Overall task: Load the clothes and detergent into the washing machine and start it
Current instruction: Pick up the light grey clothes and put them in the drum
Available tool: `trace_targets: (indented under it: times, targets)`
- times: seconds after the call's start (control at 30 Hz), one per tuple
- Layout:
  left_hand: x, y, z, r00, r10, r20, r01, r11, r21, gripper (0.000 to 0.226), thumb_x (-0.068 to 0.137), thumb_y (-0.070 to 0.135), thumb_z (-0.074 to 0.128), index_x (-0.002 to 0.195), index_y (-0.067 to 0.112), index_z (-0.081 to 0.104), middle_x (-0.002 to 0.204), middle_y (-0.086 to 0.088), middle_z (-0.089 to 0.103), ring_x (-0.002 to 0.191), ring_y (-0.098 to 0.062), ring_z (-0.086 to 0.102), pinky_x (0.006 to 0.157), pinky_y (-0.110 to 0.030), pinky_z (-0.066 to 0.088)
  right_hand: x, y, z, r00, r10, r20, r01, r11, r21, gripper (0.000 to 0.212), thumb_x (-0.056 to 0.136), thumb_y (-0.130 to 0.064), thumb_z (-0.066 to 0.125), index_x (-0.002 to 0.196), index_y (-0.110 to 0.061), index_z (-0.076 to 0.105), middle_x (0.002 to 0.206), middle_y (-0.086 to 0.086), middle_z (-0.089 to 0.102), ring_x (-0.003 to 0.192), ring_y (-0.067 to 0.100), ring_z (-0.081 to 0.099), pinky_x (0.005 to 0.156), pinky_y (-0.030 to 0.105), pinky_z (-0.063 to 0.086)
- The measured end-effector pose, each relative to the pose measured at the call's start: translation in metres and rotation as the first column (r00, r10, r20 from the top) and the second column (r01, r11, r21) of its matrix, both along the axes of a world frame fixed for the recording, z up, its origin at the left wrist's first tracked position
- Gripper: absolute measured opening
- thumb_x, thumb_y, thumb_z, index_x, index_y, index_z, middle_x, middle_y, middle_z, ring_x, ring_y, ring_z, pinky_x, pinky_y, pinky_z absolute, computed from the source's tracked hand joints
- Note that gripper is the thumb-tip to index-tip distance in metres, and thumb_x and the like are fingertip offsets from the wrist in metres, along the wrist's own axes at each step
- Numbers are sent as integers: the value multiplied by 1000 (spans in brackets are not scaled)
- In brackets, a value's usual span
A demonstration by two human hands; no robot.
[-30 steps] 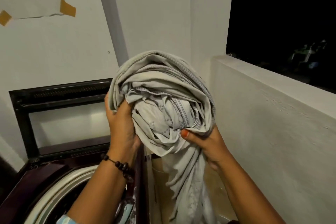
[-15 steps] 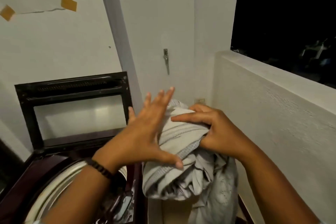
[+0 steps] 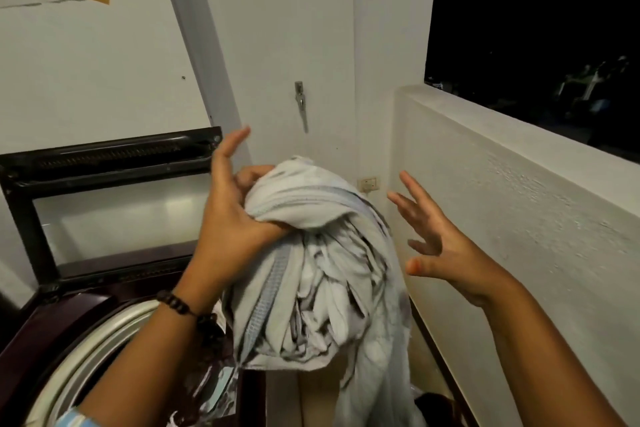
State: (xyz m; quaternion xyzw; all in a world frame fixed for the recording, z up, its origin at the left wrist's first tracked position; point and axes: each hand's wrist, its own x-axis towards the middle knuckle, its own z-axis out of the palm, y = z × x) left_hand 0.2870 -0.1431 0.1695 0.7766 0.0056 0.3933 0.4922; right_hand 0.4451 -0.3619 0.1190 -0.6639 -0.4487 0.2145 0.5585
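From the head view, our left hand (image 3: pixel 235 229) grips the top of the bundled grey cloth (image 3: pixel 318 274), thumb and curled fingers dug into a fold while the index finger points upward. We hold it high and bunched, we judge, so the trailing length clears the machine's rim and goes in as one lump instead of snagging. Our right hand (image 3: pixel 446 246) is spread wide with straight fingers, holding nothing, just beside the bundle on its right and not touching it; it looks placed to catch or gather the loose side.

The cloth hangs in the air, just right of the washing machine (image 3: pixel 52 329), over the gap between the machine and the low white wall (image 3: pixel 519 218). Its tail drops out of sight at the bottom edge. The lid (image 3: pixel 104 201) stands upright against the back wall, leaving the drum opening (image 3: pixel 90 350) free for loading. Something patterned lies at the drum's edge, but we cannot tell what it is.

No detergent shows, so we judge the task is early, with the cloth not yet in the drum.
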Motion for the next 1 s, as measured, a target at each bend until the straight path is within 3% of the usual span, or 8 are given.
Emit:
trace_targets:
  times: [0.17, 0.3, 0.43, 0.63, 0.73, 0.83, 0.9, 1.0]
  targets:
    - [-1, 12, 16, 930, 205, 304, -97, 937, -335, 93, 70, 9, 75, 145, 17, 21, 98, 0, 68, 87, -8, 67, 84, -26, 54, 2, 1, -28, 978, 95, -187, -87, 995, 52, 131, 39, -73, 82, 145, -58, 6, 158, -15, 22, 143, 2, 27, 116, 40, 31]
    - [8, 19, 21, 841, 378, 387, -46, 763, -645, 71, 81, -6, 62, 143, 3, 29, 100, -2, 69, 84, -10, 66, 80, -27, 54, -9, 21, -31, 961, 126, -244, -91, 985, 149, 140, 40, -59, 90, 151, -38, 6, 152, -16, 30, 135, 1, 40, 104, 22, 42]
    - [17, 6, 13, 832, 412, 372, 3, 666, -746, 70, 75, 0, 60, 141, 2, 36, 110, -10, 61, 87, -12, 67, 77, -27, 55, -27, 44, -31, 934, 82, -349, 2, 972, 234, 126, 31, -48, 96, 139, -14, 42, 124, -2, 67, 115, 13, 63, 87, 23, 52]
    - [1, 25, -21, 979, -26, 201, 158, 721, -675, 90, 74, 21, 74, 151, 20, 27, 144, -11, 50, 129, -31, 52, 107, -51, 42, -27, 46, -26, 943, -71, -325, 196, 907, 372, 88, 55, -16, 89, 134, -12, 51, 123, 3, 68, 116, 21, 63, 93, 34, 53]
    - [-20, 38, -17, 998, -65, 15, 63, 855, -515, 106, 59, 40, 82, 147, 47, 23, 149, 8, 40, 131, -12, 50, 96, -35, 53, -15, 35, -15, 971, -148, -185, 209, 904, 373, 92, 58, -2, 83, 138, -23, 42, 127, -9, 63, 118, 7, 60, 91, 20, 50]
    - [-36, 34, 2, 873, -93, -479, 96, 995, -19, 130, 44, 66, 87, 142, 64, 3, 156, 24, 20, 134, 9, 36, 103, -22, 44, -4, 26, -2, 989, -142, 32, 126, 944, 305, 97, 56, -5, 83, 136, -35, 37, 129, -23, 55, 120, -5, 54, 91, 10, 45]
    - [-41, 28, 16, 672, 174, -720, 145, 922, 358, 131, 49, 72, 81, 139, 65, -14, 156, 27, 19, 135, 4, 39, 110, -27, 38, -1, 22, 6, 985, -119, 129, 82, 963, 256, 98, 55, -10, 87, 138, -33, 40, 131, -23, 56, 123, -1, 52, 95, 14, 45]
    - [-44, 15, 36, 572, 471, -671, 99, 773, 627, 139, 43, 82, 71, 131, 62, -34, 160, 18, 5, 140, -15, 36, 112, -37, 35, -2, 20, 17, 943, -125, 309, 75, 983, 168, 90, 61, -28, 85, 141, -37, 44, 131, -12, 54, 121, 1, 52, 99, 20, 46]
